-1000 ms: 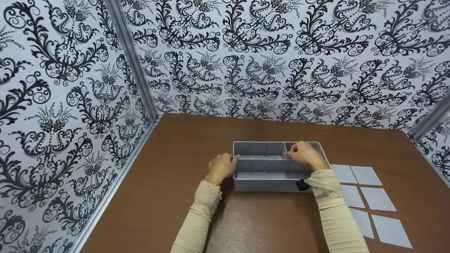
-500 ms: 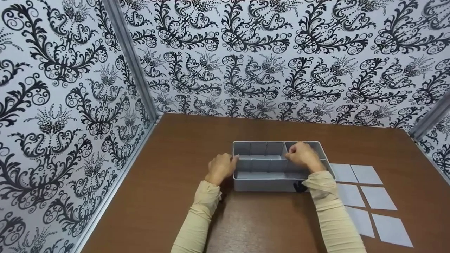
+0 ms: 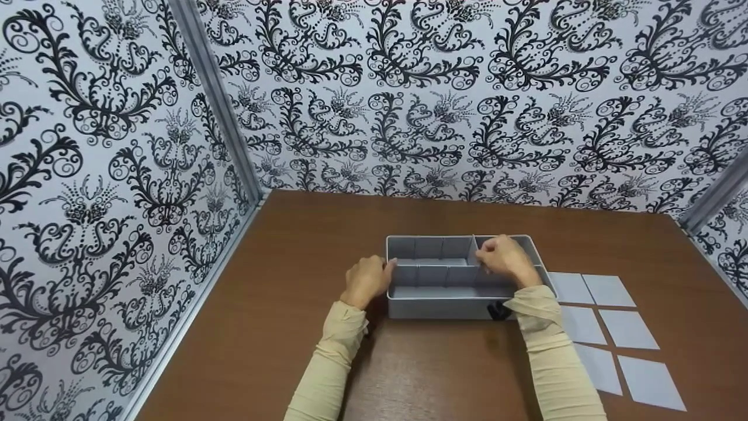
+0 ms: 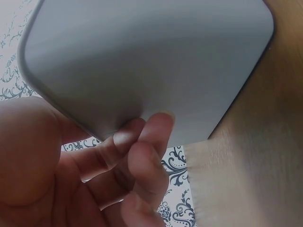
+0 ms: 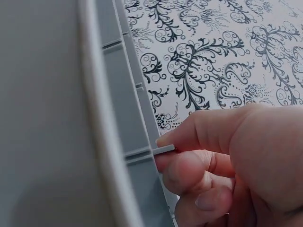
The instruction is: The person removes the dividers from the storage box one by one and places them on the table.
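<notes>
Two hands are on the grey organizer tray (image 3: 450,301), which sits near the middle of the brown table (image 3: 304,234) with its long axis running left to right across my view. My right hand (image 3: 505,260) reaches over the tray's right half, and from the right wrist camera I see its thumb and forefinger pinching the top edge of a thin grey divider (image 5: 163,149) where it meets a slot in the tray's inner wall (image 5: 124,118). The divider stands upright, its plane running front to back, at right angles to the tray's long axis, so as I judge it the direction that counts is straight up and down along that slot, directly under the pinch.

My left hand (image 3: 367,279) is at the tray's left end wall (image 4: 142,61); the left wrist view shows relaxed fingers (image 4: 154,137) lying against the smooth outer face, bracing rather than gripping anything. It is well apart from the divider, so the right hand is plainly the nearer one.

Six pale grey squares (image 3: 628,330), flat panels as far as I can tell, lie in two columns on the table to the tray's right, just beyond my right sleeve (image 3: 555,356).
</notes>
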`<state>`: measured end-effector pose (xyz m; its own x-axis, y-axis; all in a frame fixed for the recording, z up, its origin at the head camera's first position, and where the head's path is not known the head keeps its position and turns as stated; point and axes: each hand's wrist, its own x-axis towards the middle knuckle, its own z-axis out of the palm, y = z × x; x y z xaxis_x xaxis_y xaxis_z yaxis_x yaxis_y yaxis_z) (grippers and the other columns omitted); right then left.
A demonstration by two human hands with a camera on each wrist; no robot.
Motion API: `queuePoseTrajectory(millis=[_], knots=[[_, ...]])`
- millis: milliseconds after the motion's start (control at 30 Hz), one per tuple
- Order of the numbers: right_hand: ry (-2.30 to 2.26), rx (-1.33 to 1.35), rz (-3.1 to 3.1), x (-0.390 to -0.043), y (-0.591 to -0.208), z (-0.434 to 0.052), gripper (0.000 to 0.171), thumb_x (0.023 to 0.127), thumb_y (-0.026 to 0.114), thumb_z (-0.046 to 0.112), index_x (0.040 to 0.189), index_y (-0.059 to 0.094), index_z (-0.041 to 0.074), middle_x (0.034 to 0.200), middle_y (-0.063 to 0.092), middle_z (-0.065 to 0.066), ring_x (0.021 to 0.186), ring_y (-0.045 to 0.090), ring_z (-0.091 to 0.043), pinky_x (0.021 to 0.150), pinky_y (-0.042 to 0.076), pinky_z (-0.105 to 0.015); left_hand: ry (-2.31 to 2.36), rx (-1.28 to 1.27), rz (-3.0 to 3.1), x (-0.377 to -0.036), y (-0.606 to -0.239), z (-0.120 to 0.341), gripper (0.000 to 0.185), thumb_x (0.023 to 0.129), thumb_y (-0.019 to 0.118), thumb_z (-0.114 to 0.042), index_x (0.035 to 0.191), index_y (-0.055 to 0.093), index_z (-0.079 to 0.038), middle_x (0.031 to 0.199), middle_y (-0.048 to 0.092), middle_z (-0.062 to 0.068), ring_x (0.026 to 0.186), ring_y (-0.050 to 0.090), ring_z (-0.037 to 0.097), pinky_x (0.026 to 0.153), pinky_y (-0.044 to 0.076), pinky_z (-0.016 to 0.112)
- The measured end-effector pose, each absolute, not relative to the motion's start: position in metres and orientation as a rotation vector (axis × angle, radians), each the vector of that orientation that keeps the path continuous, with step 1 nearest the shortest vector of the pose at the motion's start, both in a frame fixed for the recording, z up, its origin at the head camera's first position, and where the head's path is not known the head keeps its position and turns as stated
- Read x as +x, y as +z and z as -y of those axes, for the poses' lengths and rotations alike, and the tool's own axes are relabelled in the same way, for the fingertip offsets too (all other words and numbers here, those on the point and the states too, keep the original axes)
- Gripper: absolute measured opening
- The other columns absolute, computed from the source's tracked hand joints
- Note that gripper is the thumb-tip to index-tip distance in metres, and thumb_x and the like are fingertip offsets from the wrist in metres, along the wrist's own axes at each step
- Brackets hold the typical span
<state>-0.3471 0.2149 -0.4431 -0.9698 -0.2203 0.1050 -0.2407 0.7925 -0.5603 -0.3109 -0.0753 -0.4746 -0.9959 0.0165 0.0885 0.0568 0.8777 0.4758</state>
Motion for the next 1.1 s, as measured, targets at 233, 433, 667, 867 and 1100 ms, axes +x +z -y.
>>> queuePoseTrajectory(millis=[233,433,667,867,1100], knots=[[1.041,0.402,2.939,-0.347,-0.441,-0.216,0.025,0.087,0.057,0.008,0.063,0.064,0.004,0.049,0.061,0.003,0.047,0.049,-0.008,0.05,0.033,-0.024,-0.745,-0.049,2.962,-0.312,-0.474,0.075,0.045,0.1,0.049,-0.046,0.102,0.077,-0.011,0.105,0.073,0.018,0.095,0.07,0.038,0.077,0.052,0.054],[1.096,0.37,2.968,-0.348,-0.439,-0.216,0.023,0.088,0.056,0.009,0.067,0.066,0.004,0.051,0.063,0.003,0.048,0.047,-0.008,0.05,0.033,-0.024,-0.749,-0.044,2.965,-0.312,-0.472,0.075,0.046,0.1,0.049,-0.046,0.102,0.076,-0.009,0.106,0.073,0.019,0.095,0.07,0.039,0.078,0.052,0.054],[1.544,0.265,2.943,-0.345,-0.438,-0.214,0.022,0.094,0.051,0.003,0.076,0.062,-0.004,0.056,0.064,-0.004,0.045,0.058,-0.008,0.047,0.049,-0.023,-0.746,-0.035,2.961,-0.312,-0.474,0.075,0.044,0.1,0.05,-0.045,0.1,0.077,-0.01,0.104,0.073,0.019,0.094,0.07,0.039,0.076,0.052,0.054],[1.753,0.197,2.877,-0.344,-0.441,-0.213,0.023,0.095,0.047,0.0,0.077,0.06,-0.005,0.057,0.065,-0.006,0.046,0.062,-0.01,0.049,0.054,-0.025,-0.738,-0.044,2.959,-0.311,-0.475,0.075,0.044,0.1,0.049,-0.045,0.099,0.076,-0.01,0.103,0.073,0.019,0.093,0.07,0.039,0.074,0.052,0.053],[1.701,0.168,2.844,-0.343,-0.448,-0.214,0.023,0.093,0.049,0.002,0.076,0.062,-0.005,0.055,0.064,-0.005,0.044,0.061,-0.01,0.048,0.053,-0.026,-0.757,-0.081,2.955,-0.311,-0.474,0.076,0.042,0.1,0.05,-0.043,0.093,0.074,-0.009,0.101,0.073,0.019,0.091,0.07,0.04,0.07,0.052,0.053]])
